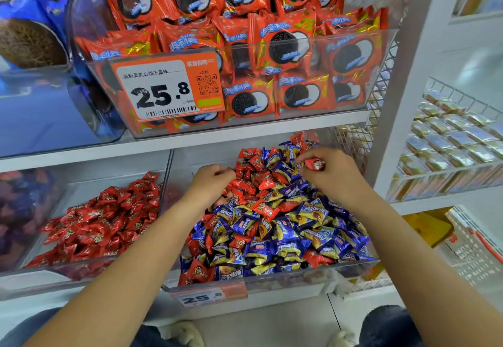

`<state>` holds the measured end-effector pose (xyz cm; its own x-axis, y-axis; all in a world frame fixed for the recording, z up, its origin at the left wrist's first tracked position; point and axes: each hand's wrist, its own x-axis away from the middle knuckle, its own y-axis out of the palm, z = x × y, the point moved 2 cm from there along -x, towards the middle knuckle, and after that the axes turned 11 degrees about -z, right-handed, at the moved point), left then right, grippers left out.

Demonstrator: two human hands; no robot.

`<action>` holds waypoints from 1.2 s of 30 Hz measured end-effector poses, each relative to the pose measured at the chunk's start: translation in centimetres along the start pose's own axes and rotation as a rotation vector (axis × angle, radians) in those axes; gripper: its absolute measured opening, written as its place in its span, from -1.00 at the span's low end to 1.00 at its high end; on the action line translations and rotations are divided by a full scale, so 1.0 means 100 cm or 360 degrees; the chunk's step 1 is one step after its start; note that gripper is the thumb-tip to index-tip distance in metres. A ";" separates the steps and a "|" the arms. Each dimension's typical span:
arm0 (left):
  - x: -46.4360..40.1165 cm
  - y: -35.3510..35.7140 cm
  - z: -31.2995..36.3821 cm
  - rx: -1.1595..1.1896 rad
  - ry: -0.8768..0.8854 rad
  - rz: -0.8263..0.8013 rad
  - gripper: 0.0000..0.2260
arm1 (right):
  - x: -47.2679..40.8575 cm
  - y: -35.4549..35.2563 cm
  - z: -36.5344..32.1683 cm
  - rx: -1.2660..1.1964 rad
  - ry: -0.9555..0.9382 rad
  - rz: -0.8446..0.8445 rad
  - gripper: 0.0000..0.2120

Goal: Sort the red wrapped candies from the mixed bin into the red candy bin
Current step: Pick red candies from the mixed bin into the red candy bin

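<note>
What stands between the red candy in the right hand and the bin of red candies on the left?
The left hand and its forearm lie across the way, and the clear divider wall separates the mixed bin from the red candy bin. The right hand must carry its red candy over both.

**Bright, even shop light; soft and bent at the edges**

The light is bright and diffuse, with only faint shadows under the shelf board above the mixed bin [272, 278]. Glare glints off the foil biscuit packs [285, 44] above that bin and off its clear front wall. Left of the bin, the blue packs [35, 20] and the far-left bin are smeared and out of focus. Right of it, the white upright [402, 101] leans and bows with wide-angle distortion. The candies at the bin's centre are sharpest.
</note>
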<state>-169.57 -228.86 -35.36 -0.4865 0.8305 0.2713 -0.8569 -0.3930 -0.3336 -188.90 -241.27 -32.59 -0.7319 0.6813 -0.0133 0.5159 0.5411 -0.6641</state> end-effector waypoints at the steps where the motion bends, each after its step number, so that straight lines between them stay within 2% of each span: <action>1: -0.001 0.000 -0.001 -0.0011 0.0000 -0.0001 -0.90 | -0.001 0.004 -0.004 0.0081 -0.0051 -0.0011 -0.82; 4: -0.004 0.000 -0.002 -0.0018 0.0000 0.0082 -0.92 | -0.008 0.018 -0.013 0.0219 -0.0118 -0.0148 -0.72; 8: -0.008 -0.003 -0.004 -0.0178 0.0037 0.0160 -0.85 | -0.024 0.033 -0.018 0.0366 -0.0087 -0.0415 -0.53; 11: -0.009 0.000 -0.004 -0.0380 0.0056 0.0008 -0.82 | -0.034 0.041 -0.020 0.0412 0.0001 -0.0694 -0.35; 14: -0.010 0.006 -0.008 -0.0528 -0.0030 -0.0197 -0.76 | -0.039 0.051 -0.024 0.0598 0.0000 -0.0915 -0.31; 18: -0.008 0.013 -0.014 -0.0914 -0.0016 -0.0222 -0.61 | -0.043 0.062 -0.028 0.0862 -0.0026 -0.0965 -0.40; 21: -0.005 0.022 -0.016 -0.1147 0.0056 -0.0187 -0.50 | -0.045 0.068 -0.029 0.0967 -0.0129 -0.0866 -0.57; 23: -0.005 0.029 -0.017 -0.1205 0.0054 -0.0178 -0.49 | -0.043 0.069 -0.027 0.0997 -0.0169 -0.0792 -0.66; 31: 0.001 0.029 -0.016 -0.0887 0.0187 -0.0123 -0.79 | -0.034 0.062 -0.019 0.0815 -0.0293 -0.0625 -0.86; 36: 0.003 0.014 -0.013 -0.0671 0.0267 -0.0029 -0.88 | -0.031 0.042 -0.010 0.0239 -0.0246 -0.0571 -0.95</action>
<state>-170.66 -228.66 -36.90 -0.4080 0.9018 0.1422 -0.7040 -0.2116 -0.6779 -184.03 -240.64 -34.60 -0.9175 0.3745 0.1340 0.1540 0.6450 -0.7485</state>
